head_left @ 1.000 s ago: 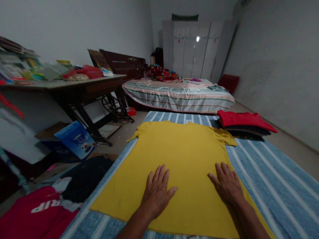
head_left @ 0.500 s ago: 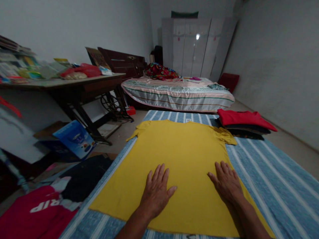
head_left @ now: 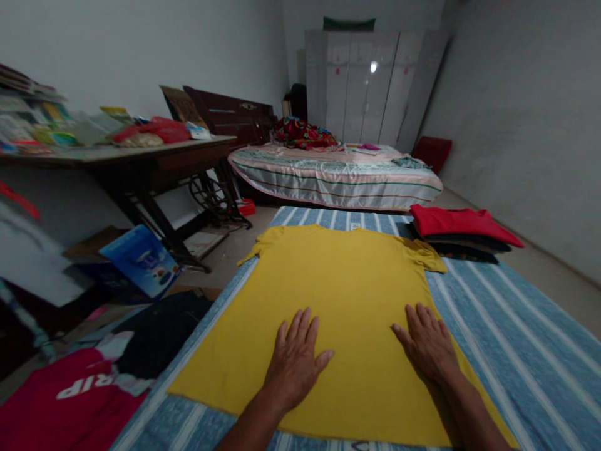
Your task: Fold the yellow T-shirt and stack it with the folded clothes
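Observation:
A yellow T-shirt (head_left: pixel 347 282) lies spread out on a blue-and-white striped sheet (head_left: pixel 498 319), its collar toward the far end and its hem near me. My left hand (head_left: pixel 297 357) rests flat on the lower middle of the shirt, fingers stretched and thumb out to the side. Near the shirt's right edge, my right hand (head_left: pixel 427 344) lies on the cloth, palm down with its fingers extended. Neither hand grips anything. The shirt's right sleeve reaches close to a stack of folded clothes (head_left: pixel 462 228) with a red garment on top.
Down on the left are a red garment with white letters (head_left: pixel 70 401) and dark clothing (head_left: pixel 164 332). A blue box (head_left: pixel 141 263) stands beside a sewing-machine table (head_left: pixel 201 147) loaded with bags. Beyond are a second bed (head_left: pixel 338 178) and a wardrobe (head_left: pixel 361 88).

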A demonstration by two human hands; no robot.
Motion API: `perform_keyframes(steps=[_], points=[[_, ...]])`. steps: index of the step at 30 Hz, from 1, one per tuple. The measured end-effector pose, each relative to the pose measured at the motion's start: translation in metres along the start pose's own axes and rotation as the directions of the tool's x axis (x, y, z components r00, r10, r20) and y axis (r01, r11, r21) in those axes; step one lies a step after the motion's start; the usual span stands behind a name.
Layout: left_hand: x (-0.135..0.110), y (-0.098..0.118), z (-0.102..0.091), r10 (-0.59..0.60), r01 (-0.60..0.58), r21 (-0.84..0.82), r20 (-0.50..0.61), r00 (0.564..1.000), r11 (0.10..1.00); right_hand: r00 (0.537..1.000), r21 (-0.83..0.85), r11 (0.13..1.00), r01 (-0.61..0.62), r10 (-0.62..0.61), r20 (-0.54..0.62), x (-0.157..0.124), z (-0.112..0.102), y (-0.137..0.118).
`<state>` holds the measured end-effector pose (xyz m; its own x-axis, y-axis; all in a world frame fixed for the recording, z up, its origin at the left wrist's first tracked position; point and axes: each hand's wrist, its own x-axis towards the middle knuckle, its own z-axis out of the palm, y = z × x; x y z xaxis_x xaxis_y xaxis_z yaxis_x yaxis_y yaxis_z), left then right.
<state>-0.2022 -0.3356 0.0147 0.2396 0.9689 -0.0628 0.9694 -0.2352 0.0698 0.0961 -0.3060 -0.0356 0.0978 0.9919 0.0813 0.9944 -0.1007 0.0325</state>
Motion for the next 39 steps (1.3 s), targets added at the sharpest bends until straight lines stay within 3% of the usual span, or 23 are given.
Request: perform_keyframes(steps=[21, 39], points=[[-0.0007, -0.0024, 0.0059, 0.017, -0.016, 0.013, -0.053, 0.998, 1.000, 1.000, 0.031, 1.000, -0.002, 0.002, 0.005, 0.0007, 0.0021, 0.0014], [-0.0002, -0.0014, 0.0047, 0.010, -0.010, 0.002, -0.034, 0.999, 1.000, 1.000, 0.014, 1.000, 0.006, -0.006, -0.008, 0.0002, 0.0019, 0.0014]])
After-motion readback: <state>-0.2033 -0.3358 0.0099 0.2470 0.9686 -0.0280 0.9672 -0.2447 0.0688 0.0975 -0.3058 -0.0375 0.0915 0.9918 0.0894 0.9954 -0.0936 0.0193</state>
